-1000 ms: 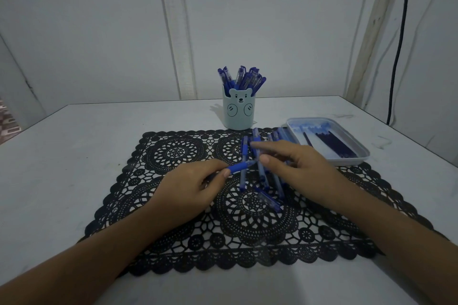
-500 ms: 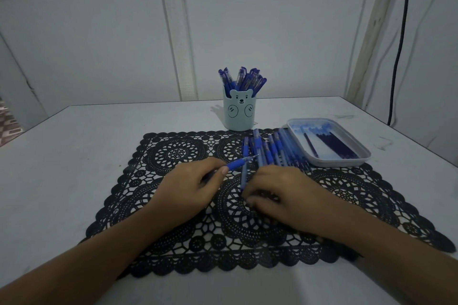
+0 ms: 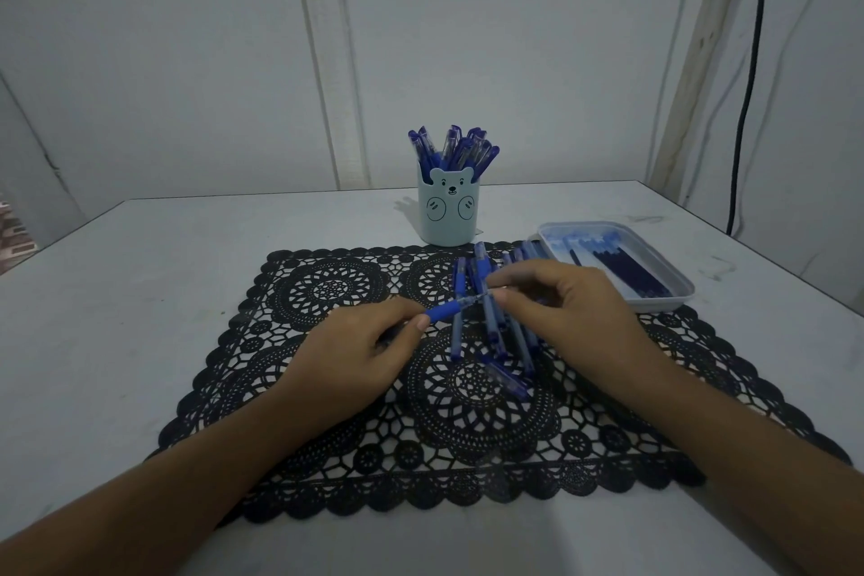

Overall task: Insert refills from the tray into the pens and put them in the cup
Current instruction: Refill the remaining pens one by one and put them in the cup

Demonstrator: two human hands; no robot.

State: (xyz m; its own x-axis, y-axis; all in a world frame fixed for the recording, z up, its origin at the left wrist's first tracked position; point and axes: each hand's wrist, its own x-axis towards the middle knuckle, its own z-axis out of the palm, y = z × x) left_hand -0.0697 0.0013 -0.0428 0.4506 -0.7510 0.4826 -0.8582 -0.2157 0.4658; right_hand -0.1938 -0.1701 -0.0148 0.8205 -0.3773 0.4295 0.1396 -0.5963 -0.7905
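Left grip (image 3: 355,355) clenched round the rear half of a blue pen (image 3: 450,308), thumb tip pressed to the barrel, the pen's rubber sleeve and clear front end jutting out to the right and slightly upward. Right grip (image 3: 570,309) curled, thumb and forefinger pinching at that clear front end; impossible to tell whether some small part sits between the fingertips. Both grips poised over a black lace mat (image 3: 327,290), bare forearms reaching in from the near edge of the frame.

Beneath and just beyond the held pen, a loose pile of blue pens (image 3: 488,332) lying on the mat, most pointing away from the camera, a few crossing one another, one lying slantwise at the near side. Far right part of the pile hidden behind the right grip.

Behind the pile, just past the mat's far edge, a pale blue cup (image 3: 448,210) with a bear face on its front, upright and crowded with standing pens (image 3: 456,150) leaning in several directions. To the right of the cup, at the mat's far right corner, a shallow light tray (image 3: 659,305) with dark refills (image 3: 629,274) lying side by side inside, toward its right half.

All of it set on a white bench (image 3: 131,285), faintly scuffed near the tray. Beyond, pale wall panels (image 3: 514,37) divided by an upright strip, and a black cable (image 3: 748,108) hanging down at far right.
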